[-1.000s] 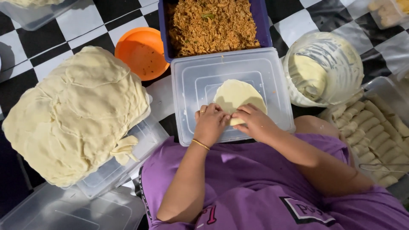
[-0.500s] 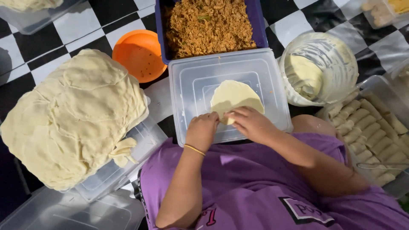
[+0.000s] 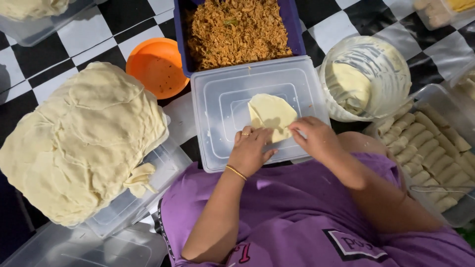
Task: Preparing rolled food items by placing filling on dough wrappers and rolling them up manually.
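1. I see my left hand (image 3: 250, 151) lying palm down on the clear upturned lid (image 3: 217, 143), its forearm coming up from the near edge at a slight lean. The fingers are stretched forward and loose, their tips pressing the near left edge of the pale round wrapper (image 3: 272, 114) rather than gripping it.
2. My right hand (image 3: 316, 138) comes in from the right with the wrist bent inward. Its thumb and forefinger pinch the wrapper's near right edge, and the other fingers are curled under.
3. The wrapper lies flat at the middle of the lid, just beyond both hands.
4. Far of the lid is the blue tub of shredded brown filling (image 3: 237, 30), touching its far edge.
5. An orange bowl (image 3: 157, 66) stands far left, beside that tub.
6. A heap of wrappers (image 3: 81, 138) fills the left side.
7. To the right I see a white tub of paste (image 3: 363, 76) and, nearer, a tray of finished rolls (image 3: 430, 153).
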